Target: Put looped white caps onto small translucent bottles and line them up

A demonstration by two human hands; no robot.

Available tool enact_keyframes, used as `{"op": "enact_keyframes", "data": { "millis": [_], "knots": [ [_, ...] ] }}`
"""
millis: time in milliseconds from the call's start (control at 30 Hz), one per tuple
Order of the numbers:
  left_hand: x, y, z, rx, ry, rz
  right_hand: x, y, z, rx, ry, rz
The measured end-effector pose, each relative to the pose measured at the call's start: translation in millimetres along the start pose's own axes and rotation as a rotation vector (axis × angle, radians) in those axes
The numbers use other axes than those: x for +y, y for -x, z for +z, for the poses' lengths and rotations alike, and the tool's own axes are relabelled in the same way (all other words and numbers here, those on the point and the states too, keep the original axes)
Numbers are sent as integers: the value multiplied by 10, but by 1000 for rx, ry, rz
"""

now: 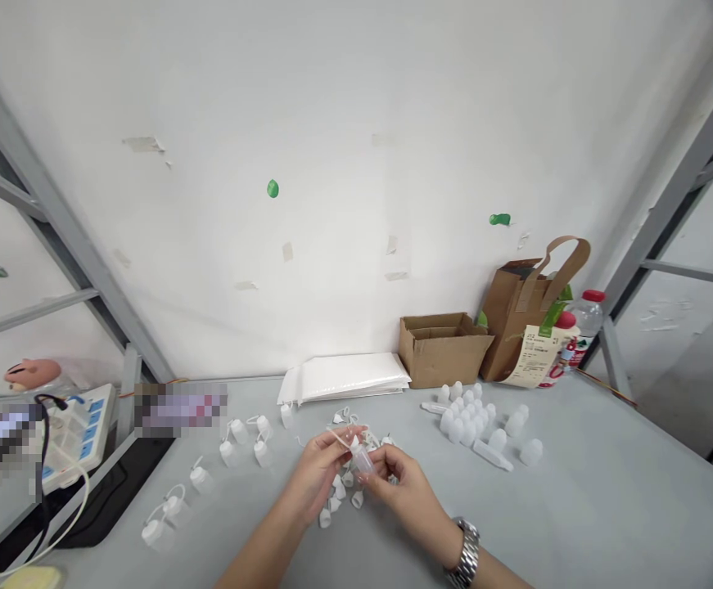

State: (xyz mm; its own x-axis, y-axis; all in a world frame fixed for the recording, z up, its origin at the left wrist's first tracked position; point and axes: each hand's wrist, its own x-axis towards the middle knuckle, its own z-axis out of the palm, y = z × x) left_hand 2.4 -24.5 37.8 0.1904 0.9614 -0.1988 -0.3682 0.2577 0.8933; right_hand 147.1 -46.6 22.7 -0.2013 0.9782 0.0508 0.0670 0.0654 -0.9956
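Observation:
A small clear plastic bottle [364, 460] with a white cap on its upper end is held tilted between my two hands. My right hand [402, 483] has thumb and fingers closed round the bottle's lower part. Up at the top, my left hand [327, 462] pinches the white cap [354, 442], from which a thin pale strap runs toward the upper left. Beneath and behind my hands lies a pile of loose white caps [337, 488], partly hidden by them. Several capped bottles [262, 451] stand apart on the grey table to the left.
Clear uncapped bottles [467, 415] cluster at the right, two of them lying down. Along the wall are white padded envelopes [353, 376], an open cardboard box [435, 360], a paper bag [503, 327] and a red-capped bottle [588, 315]. A power strip [95, 429] sits far left.

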Motion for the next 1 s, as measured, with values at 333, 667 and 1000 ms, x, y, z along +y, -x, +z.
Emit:
{"op": "enact_keyframes", "data": {
  "millis": [333, 667, 1000],
  "knots": [
    [8, 13, 8, -6, -109, 56, 118, 44, 16, 191, 277, -147],
    [-8, 16, 0, 29, -149, 76, 150, 78, 34, 217, 432, -289],
    [-2, 22, 53, 149, -190, 99, 206, 94, 42, 259, 466, -337]
  ]
}}
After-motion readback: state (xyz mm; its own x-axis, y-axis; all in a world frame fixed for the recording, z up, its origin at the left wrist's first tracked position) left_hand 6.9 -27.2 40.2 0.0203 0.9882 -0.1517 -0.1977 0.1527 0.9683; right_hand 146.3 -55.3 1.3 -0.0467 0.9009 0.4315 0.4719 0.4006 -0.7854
